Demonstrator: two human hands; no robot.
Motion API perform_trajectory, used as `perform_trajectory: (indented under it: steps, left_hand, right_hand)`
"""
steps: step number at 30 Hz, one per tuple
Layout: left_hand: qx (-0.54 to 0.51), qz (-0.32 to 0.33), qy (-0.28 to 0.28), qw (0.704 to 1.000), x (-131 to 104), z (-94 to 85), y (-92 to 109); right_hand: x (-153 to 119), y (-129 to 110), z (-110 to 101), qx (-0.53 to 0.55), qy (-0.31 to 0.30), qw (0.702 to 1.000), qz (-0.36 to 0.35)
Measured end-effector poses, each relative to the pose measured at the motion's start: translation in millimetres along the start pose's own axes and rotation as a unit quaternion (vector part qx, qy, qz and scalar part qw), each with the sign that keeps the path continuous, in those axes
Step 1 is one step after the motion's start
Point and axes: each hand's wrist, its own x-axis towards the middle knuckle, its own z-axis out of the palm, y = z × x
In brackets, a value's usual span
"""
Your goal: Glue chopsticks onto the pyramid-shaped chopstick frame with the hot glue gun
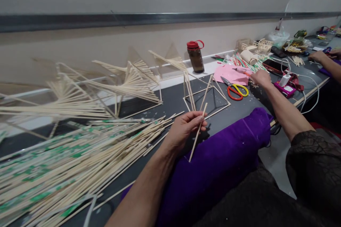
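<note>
My left hand pinches a short thin wooden stick between thumb and fingers, its lower end over a purple cloth. Just behind that hand stands a small open frame of sticks on the dark table. Reaching out to the right, my right hand has its fingers closed at the end of a slim tool with a dark pointed tip, over a pink sheet. Its exact kind is hard to make out. Scissors with red and yellow handles lie beside the sheet.
Long sticks, partly in green-printed wrapping, cover the left. Fan-shaped stick models stand along the wall. A red-lidded bottle is behind the frame. Phone, white cable and purple device lie right. Another person's hand is farther right.
</note>
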Motion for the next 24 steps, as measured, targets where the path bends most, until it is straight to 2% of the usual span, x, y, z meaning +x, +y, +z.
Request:
perform_trajectory:
  steps: [3,5,7,8,10,13,15,17,19,21,24]
  left_hand:
    - [0.005,0.001,0.0,1.0,-1,0.4,2]
    - [0.006,0.003,0.007,1.0,-2,0.1,4]
    - [0.004,0.008,0.016,1.0,-3,-0.7,6]
    - [0.002,0.013,0.018,1.0,-3,-1.2,7]
    - [-0.007,0.03,0.018,0.999,-3,-2.5,8]
    - [-0.032,0.058,0.013,0.998,-4,-4.5,9]
    - [-0.052,0.074,0.0,0.996,-4,-5.7,10]
    - [-0.075,0.093,-0.016,0.993,-4,-6.7,11]
    - [-0.101,0.113,-0.029,0.988,-5,-7.4,12]
    - [-0.127,0.13,-0.032,0.983,-6,-8.0,13]
    - [-0.157,0.146,-0.032,0.976,-7,-9.1,15]
  right_hand:
    - [1,3,-1,0.191,0.032,0.98,0.052]
    - [-3,-1,-2,0.306,0.088,0.948,0.012]
    - [-12,-8,-7,0.403,0.151,0.901,-0.056]
    - [-18,-14,-11,0.452,0.163,0.872,-0.092]
    - [-34,-27,-21,0.516,0.115,0.836,-0.148]
    - [-65,-51,-38,0.548,-0.028,0.814,-0.193]
    - [-87,-67,-47,0.562,-0.093,0.789,-0.232]
    - [-106,-83,-51,0.577,-0.152,0.759,-0.26]
    - [-121,-95,-51,0.576,-0.211,0.742,-0.272]
    - [-131,-104,-45,0.574,-0.248,0.733,-0.265]
    - [-139,-109,-30,0.592,-0.25,0.731,-0.23]
